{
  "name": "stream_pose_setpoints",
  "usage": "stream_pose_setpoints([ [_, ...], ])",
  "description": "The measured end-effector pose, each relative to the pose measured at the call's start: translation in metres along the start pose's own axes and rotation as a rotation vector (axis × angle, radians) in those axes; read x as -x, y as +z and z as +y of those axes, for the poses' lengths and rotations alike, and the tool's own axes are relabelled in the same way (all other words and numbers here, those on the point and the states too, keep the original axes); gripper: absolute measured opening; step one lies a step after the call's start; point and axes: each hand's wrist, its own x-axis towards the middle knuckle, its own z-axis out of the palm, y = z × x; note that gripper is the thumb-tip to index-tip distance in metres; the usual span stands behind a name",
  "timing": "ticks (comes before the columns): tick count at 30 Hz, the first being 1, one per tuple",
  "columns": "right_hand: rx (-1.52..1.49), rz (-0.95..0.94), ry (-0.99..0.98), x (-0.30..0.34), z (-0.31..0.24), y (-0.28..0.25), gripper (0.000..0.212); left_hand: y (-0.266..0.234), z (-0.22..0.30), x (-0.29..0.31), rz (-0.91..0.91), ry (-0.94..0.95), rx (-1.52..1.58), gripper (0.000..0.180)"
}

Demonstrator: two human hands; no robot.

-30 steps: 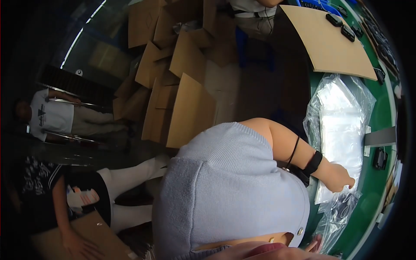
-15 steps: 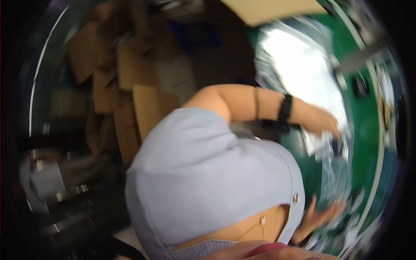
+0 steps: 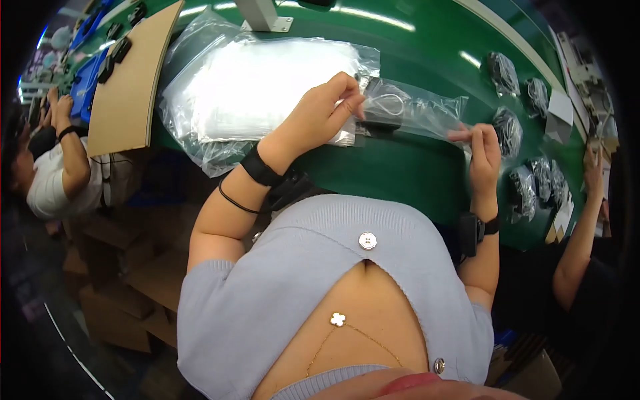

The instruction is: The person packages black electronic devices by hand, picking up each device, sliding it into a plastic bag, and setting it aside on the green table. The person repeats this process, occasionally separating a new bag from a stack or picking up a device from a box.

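A clear plastic bag (image 3: pixel 433 112) is stretched between my two hands above the green table. Inside or under its left part lies a dark, flat item (image 3: pixel 383 122), with a pale cord loop (image 3: pixel 387 103) beside it; the film makes the exact relation hard to read. My left hand (image 3: pixel 328 110) is closed in a pinch at the bag's left end, near the dark item. At the opposite end, the thumb and fingers of my right hand (image 3: pixel 481 150) pinch the film. A thick stack of clear bags (image 3: pixel 247 87) lies just left of my left hand.
Several wrapped dark items (image 3: pixel 510 130) lie on the table (image 3: pixel 420 173) at right. A cardboard sheet (image 3: pixel 130 87) and blue trays (image 3: pixel 85 87) are at far left. A metal post (image 3: pixel 259 13) stands behind the stack. Co-workers' arms (image 3: pixel 579 247) show on both sides.
The view has swung round and sharpened. My right hand, earlier spread and apart, now pinches the bag's end. My left hand now holds the other end beside the stack.
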Motion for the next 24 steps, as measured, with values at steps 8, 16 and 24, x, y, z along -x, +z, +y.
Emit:
stream_pose_setpoints([
  [8, 0.847, 0.039, 0.065, -0.045, 0.03, 0.019, 0.01, 0.014, -0.013, -0.022, 0.315, 0.233, -0.672, 0.028],
  [16, 0.809, -0.016, -0.138, -0.074, 0.038, 0.044, 0.012, 0.015, -0.002, -0.026, 0.15, -0.222, -0.264, 0.033],
  [24, 0.039, -0.216, -0.06, -0.053, 0.006, 0.097, 0.03, 0.027, 0.013, -0.029, 0.277, -0.219, 0.251, 0.035],
])
